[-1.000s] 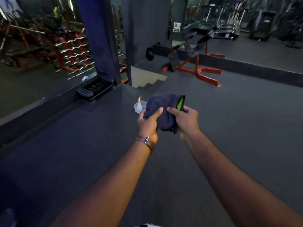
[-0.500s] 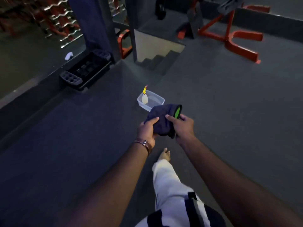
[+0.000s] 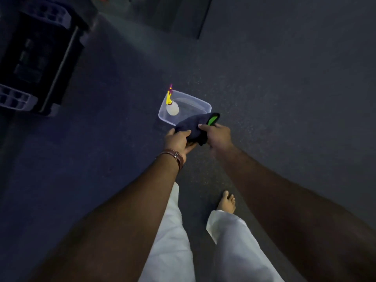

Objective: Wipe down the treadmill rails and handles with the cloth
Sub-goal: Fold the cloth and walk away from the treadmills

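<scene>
Tub of clear plastic on floor, spray bottle inside. Left hand and right hand both grip dark cloth just near of tub. View has tilted down since earlier; tub now closer.

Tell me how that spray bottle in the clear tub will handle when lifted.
The spray bottle looks small and plastic, so probably light. It stands in the clear tub, top-heavy with its yellow trigger, so a nudge may tip it.

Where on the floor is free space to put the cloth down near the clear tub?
Bare floor lies right of the clear tub, and between the tub and the black rack at left. The tub's left end holds a spray bottle; both hands' grip holds the cloth over its near edge.
</scene>
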A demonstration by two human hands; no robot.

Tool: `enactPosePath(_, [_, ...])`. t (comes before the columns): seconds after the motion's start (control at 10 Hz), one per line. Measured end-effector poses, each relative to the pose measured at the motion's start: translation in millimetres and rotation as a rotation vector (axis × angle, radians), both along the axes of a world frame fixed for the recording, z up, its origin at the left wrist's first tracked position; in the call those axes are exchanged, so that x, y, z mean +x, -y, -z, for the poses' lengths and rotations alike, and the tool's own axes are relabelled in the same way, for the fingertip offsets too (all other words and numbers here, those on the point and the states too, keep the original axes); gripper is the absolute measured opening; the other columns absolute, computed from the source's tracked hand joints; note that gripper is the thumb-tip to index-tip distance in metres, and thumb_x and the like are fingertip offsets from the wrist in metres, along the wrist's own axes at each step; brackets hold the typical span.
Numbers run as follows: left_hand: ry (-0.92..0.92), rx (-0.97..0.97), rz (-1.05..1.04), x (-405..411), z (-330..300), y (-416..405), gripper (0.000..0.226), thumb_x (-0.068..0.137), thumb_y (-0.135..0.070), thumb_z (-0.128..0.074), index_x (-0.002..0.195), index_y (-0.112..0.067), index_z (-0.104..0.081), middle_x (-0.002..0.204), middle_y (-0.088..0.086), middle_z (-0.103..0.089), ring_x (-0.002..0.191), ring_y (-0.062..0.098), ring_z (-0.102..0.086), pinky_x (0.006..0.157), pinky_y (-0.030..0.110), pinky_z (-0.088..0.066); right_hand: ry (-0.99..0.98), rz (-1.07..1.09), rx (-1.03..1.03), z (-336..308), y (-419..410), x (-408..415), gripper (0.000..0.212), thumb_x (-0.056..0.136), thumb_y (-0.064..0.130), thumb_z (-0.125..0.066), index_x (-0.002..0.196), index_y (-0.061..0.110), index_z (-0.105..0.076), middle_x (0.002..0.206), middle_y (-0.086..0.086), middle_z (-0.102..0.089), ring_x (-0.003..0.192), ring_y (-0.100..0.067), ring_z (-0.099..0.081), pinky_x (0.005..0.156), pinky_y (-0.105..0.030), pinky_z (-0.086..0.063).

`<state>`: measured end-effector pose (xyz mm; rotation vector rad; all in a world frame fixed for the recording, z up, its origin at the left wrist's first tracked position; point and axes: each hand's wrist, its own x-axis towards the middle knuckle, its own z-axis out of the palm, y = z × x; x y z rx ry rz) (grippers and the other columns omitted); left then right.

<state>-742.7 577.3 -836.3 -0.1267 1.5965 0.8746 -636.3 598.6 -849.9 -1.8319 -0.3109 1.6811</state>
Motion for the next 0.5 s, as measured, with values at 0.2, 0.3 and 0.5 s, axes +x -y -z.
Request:
enactPosePath(0.2, [-0.048, -0.049, 0.183, -38, 91, -80, 0.042, 0.091, 0.014, -0.049, 0.131, 0.002, -0.051, 0.110, 0.015, -0.060, 0.106, 0.025, -0.058, 0.086, 0.030, -0.051, 0.117, 0.112, -0.100, 98, -71, -49, 0.017, 0.080, -0.009, -0.065, 0.082, 0.007, -0.068, 0.080, -0.011, -0.068, 0.078, -0.027, -0.068, 0.060, -0.032, -0.054])
enactPosePath(0.3, [-0.059, -0.062, 0.261, -43, 124, -102, 0.042, 0.089, 0.015, -0.050, 0.128, 0.003, -0.054, 0.102, 0.013, -0.062, 0.107, 0.026, -0.060, 0.088, 0.030, -0.050, 0.126, 0.185, -0.114, 129, -89, -61, 0.019, 0.081, -0.011, -0.062, 0.091, 0.003, -0.069, 0.079, -0.008, -0.066, 0.075, -0.023, -0.066, 0.056, -0.026, -0.053])
enactPosePath(0.5, [-0.228, -0.119, 0.563, -61, 167, -133, 0.039, 0.085, -0.005, -0.061, 0.122, -0.016, -0.062, 0.119, 0.009, -0.064, 0.107, 0.025, -0.059, 0.101, 0.043, -0.047, 0.012, 0.215, -0.139, 163, -100, -62, 0.020, 0.089, 0.015, -0.068, 0.104, 0.004, -0.066, 0.091, -0.007, -0.070, 0.086, -0.022, -0.067, 0.066, -0.034, -0.054])
